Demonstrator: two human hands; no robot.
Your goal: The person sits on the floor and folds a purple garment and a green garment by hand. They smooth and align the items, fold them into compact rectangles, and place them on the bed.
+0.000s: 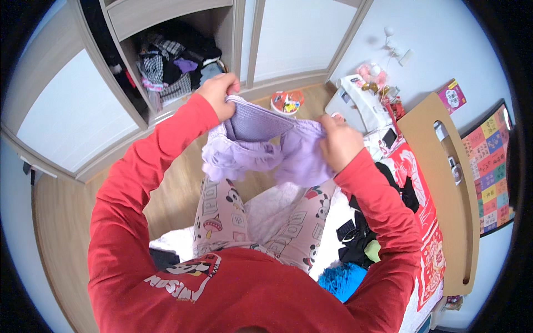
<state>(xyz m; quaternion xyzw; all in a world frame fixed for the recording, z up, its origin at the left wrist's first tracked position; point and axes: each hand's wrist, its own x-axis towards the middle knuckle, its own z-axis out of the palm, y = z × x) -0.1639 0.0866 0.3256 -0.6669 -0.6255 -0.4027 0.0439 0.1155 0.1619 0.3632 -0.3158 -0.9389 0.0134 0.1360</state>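
Observation:
Stretched between my two hands in front of me is a lilac garment (255, 157) with a gathered top edge and loose, ruffled lower parts. Its ribbed inner side shows near the top; I cannot tell its exact kind. My left hand (220, 95) grips the upper left end with fingers closed. The upper right end is pinched in my right hand (341, 143), lower and nearer than the left. The cloth hangs above my knees, over patterned light trousers (222, 213).
Ahead, an open wardrobe compartment (172, 66) holds heaped clothes. A small tub (287, 102) stands on the floor. On the bed to my right lie black garments (355, 238), a fluffy blue item (342, 280) and a red patterned cloth (426, 238), beside a tan headboard (449, 222).

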